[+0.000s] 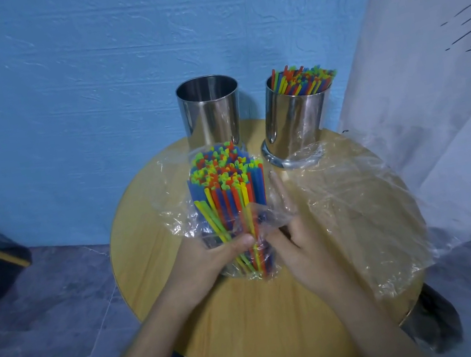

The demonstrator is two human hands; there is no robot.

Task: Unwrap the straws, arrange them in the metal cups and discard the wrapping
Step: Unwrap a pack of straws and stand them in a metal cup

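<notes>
Item: round wooden table (270, 313), centre of the frame, seen from above. Upper centre, at its far edge: left metal cup (210, 113), upright, polished, nothing showing inside. Just to its right, apart from it: right metal cup (297, 126), upright on a flared base, filled with sorted straws (303, 79) in red, yellow, green and blue, whose tips stand above the rim. Centre of the frame, in front of the left cup: bundle of straws (227, 192), same four colours, tilted with its upper ends leaning away toward the cups and its lower end near the table. Clear wrapping (186, 221) hangs crumpled round the lower half of the bundle and is peeled open at the top, leaving the upper ends bare. Left hand (211, 261), lower centre: clamped round the lower part of the bundle, thumb lying across the front, film caught under it. Right hand (298, 247), just beside it: fingers curled and pinching a fold of the wrapping at the bundle's right side; a pale shape shows through the film above this hand, too blurred to identify. Right half of the table: loose sheet of film (362, 206), crumpled, spread flat, one edge touching the base of the right cup and another hanging over the table's right edge. Surroundings: blue textured wall (69, 81) across the top, white curtain (436, 111) at the right, grey floor (51, 336) at the lower left.
</notes>
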